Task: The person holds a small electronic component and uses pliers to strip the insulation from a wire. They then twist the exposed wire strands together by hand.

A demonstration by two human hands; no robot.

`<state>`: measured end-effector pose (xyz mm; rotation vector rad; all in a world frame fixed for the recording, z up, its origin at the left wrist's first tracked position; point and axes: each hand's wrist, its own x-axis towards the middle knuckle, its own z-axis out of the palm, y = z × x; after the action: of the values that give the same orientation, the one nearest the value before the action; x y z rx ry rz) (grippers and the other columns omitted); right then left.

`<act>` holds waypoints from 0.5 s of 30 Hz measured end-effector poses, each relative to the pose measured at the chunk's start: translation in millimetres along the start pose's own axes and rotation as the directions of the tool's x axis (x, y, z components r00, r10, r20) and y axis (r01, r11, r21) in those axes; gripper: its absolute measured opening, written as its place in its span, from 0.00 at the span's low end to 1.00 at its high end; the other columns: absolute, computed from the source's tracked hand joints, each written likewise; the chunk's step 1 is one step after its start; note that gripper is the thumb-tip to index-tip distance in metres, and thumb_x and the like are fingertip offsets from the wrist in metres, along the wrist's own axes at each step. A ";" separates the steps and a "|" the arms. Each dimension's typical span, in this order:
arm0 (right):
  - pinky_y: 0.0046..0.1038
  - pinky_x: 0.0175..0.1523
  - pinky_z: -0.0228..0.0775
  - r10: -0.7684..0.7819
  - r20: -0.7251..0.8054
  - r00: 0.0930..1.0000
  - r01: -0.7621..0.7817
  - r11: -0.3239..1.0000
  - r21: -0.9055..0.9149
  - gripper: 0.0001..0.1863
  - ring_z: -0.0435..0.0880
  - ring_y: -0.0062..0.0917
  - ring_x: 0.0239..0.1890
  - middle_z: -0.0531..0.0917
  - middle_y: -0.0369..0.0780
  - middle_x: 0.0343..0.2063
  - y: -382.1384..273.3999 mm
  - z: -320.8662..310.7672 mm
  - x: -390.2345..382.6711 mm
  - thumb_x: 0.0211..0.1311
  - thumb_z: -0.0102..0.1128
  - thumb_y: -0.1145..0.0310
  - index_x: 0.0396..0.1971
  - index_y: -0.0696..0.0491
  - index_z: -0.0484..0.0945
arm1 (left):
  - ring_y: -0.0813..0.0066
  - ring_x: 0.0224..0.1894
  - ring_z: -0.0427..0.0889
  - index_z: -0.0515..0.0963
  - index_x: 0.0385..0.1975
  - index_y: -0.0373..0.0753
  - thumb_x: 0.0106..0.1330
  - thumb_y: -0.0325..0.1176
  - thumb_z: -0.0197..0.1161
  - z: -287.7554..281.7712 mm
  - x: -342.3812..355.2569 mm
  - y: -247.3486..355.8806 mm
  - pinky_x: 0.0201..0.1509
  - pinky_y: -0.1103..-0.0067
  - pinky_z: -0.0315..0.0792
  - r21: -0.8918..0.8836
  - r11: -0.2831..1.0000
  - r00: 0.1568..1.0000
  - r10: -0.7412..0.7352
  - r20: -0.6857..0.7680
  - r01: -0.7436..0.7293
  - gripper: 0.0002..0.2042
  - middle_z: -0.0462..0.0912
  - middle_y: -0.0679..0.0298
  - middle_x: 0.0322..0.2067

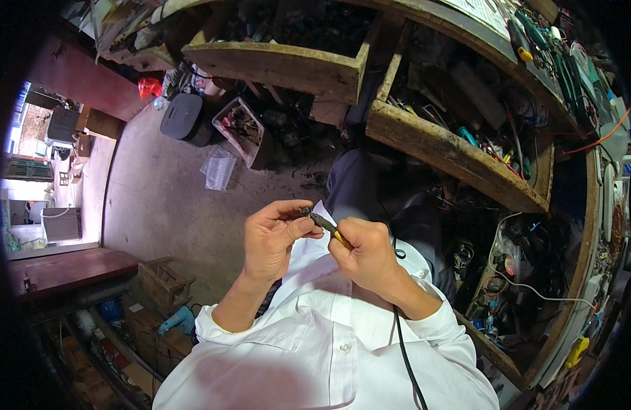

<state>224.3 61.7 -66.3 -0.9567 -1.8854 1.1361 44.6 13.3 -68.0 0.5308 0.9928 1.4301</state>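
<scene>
In front of my chest, my left hand (271, 236) pinches a small dark part (305, 211) between thumb and fingertips. What kind of part it is cannot be made out. My right hand (367, 251) is wrapped round a pair of pliers (323, 222) with dark jaws and yellow-and-black handles. The jaw tips meet the small part at my left fingertips; whether they grip it is too small to tell. Most of the handles are hidden inside my right fist. A black cord (402, 342) runs down over my white shirt beside my right forearm.
Ahead, a wooden workbench has open drawers (452, 147) filled with tools and scraps. Hand tools (544, 48) lie on its top at the right. On the concrete floor stand a dark bin (182, 117) and a box of scraps (241, 133), near bubble wrap (218, 168). A wooden stool (166, 281) is at left.
</scene>
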 end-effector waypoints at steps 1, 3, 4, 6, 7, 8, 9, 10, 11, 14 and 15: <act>0.29 0.20 0.57 0.059 0.038 0.998 -0.061 0.997 0.050 0.10 0.68 0.25 0.14 0.69 0.42 0.12 -1.0 -2.3 0.0 0.50 0.61 0.79 0.16 0.59 0.68 | 0.68 0.36 0.88 0.77 0.49 0.25 0.65 0.20 0.65 0.6 0.1 2.2 0.45 0.72 0.85 0.011 1.000 1.000 -0.017 0.005 0.017 0.14 0.86 0.51 0.36; 0.27 0.21 0.56 0.169 0.122 0.978 -0.186 0.972 0.141 0.09 0.67 0.19 0.15 0.70 0.39 0.12 -3.6 -8.2 1.0 0.53 0.59 0.78 0.17 0.60 0.69 | 0.68 0.37 0.88 0.77 0.50 0.25 0.66 0.21 0.64 1.1 0.6 6.7 0.45 0.73 0.85 0.039 0.998 0.998 -0.051 0.021 0.050 0.14 0.85 0.52 0.36; 0.27 0.21 0.57 0.224 0.168 0.960 -0.254 0.949 0.186 0.09 0.68 0.18 0.16 0.71 0.39 0.12 -1.6 -10.2 0.8 0.54 0.59 0.77 0.17 0.61 0.71 | 0.68 0.37 0.87 0.77 0.51 0.25 0.67 0.21 0.64 1.0 1.0 9.2 0.46 0.73 0.85 0.055 0.996 0.997 -0.068 0.033 0.066 0.14 0.85 0.52 0.37; 0.28 0.21 0.59 0.320 0.266 0.909 -0.388 0.883 0.264 0.10 0.69 0.16 0.16 0.71 0.40 0.11 4.0 -12.9 -0.1 0.55 0.59 0.75 0.18 0.62 0.74 | 0.68 0.38 0.87 0.77 0.52 0.25 0.67 0.21 0.63 0.1 1.6 11.8 0.46 0.74 0.85 0.066 0.993 0.993 -0.099 0.056 0.095 0.14 0.85 0.52 0.37; 0.27 0.21 0.59 0.334 0.283 0.899 -0.411 0.867 0.282 0.10 0.68 0.15 0.17 0.71 0.38 0.11 5.4 -13.5 -0.3 0.56 0.59 0.74 0.18 0.62 0.74 | 0.68 0.38 0.87 0.76 0.52 0.25 0.67 0.20 0.63 -0.1 2.0 12.8 0.46 0.74 0.85 0.063 0.992 0.991 -0.113 0.068 0.108 0.14 0.85 0.52 0.37; 0.27 0.21 0.59 0.347 0.299 0.889 -0.433 0.850 0.301 0.10 0.68 0.14 0.17 0.71 0.36 0.12 6.5 -13.8 -0.3 0.56 0.59 0.74 0.18 0.61 0.74 | 0.69 0.38 0.87 0.76 0.52 0.24 0.67 0.20 0.63 -0.6 2.3 13.7 0.46 0.74 0.85 0.060 0.991 0.989 -0.126 0.080 0.121 0.15 0.85 0.52 0.37; 0.26 0.21 0.59 0.360 0.316 0.878 -0.456 0.831 0.318 0.11 0.68 0.13 0.17 0.70 0.34 0.12 7.1 -14.4 -0.1 0.57 0.59 0.73 0.18 0.61 0.74 | 0.68 0.38 0.87 0.76 0.53 0.24 0.67 0.20 0.63 -1.3 2.6 14.4 0.46 0.74 0.85 0.053 0.989 0.987 -0.141 0.081 0.137 0.15 0.84 0.52 0.38; 0.26 0.21 0.58 0.385 0.354 0.852 -0.499 0.802 0.328 0.11 0.67 0.13 0.17 0.71 0.33 0.12 7.2 -15.8 1.4 0.57 0.59 0.73 0.18 0.60 0.74 | 0.68 0.38 0.87 0.76 0.53 0.24 0.67 0.20 0.63 -2.4 3.1 14.4 0.46 0.74 0.85 0.045 0.987 0.984 -0.155 0.083 0.152 0.15 0.84 0.52 0.38; 0.25 0.21 0.58 0.408 0.392 0.825 -0.541 0.771 0.336 0.11 0.67 0.12 0.17 0.71 0.31 0.12 6.8 -17.7 4.0 0.58 0.59 0.73 0.18 0.60 0.74 | 0.68 0.38 0.87 0.76 0.53 0.24 0.67 0.20 0.62 -3.5 3.6 14.6 0.46 0.74 0.85 0.036 0.985 0.982 -0.169 0.086 0.166 0.15 0.84 0.52 0.38; 0.24 0.21 0.58 0.478 0.528 0.702 -0.704 0.577 0.414 0.11 0.66 0.12 0.17 0.71 0.29 0.13 11.2 -20.5 6.3 0.58 0.60 0.72 0.18 0.59 0.75 | 0.67 0.39 0.87 0.75 0.54 0.25 0.68 0.19 0.61 -5.5 7.4 19.1 0.47 0.74 0.85 0.008 0.976 0.967 -0.215 0.135 0.216 0.16 0.84 0.52 0.38; 0.24 0.22 0.58 0.491 0.578 0.652 -0.756 0.486 0.439 0.11 0.66 0.12 0.17 0.71 0.28 0.13 13.0 -20.4 6.1 0.58 0.60 0.72 0.18 0.59 0.75 | 0.67 0.39 0.88 0.75 0.54 0.25 0.68 0.19 0.61 -4.2 8.4 21.8 0.47 0.74 0.85 0.008 0.975 0.966 -0.223 0.131 0.224 0.16 0.84 0.51 0.38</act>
<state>242.0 79.0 -69.9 -1.0877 -1.1474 2.4106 27.8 23.0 -54.4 0.4852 0.9113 1.1821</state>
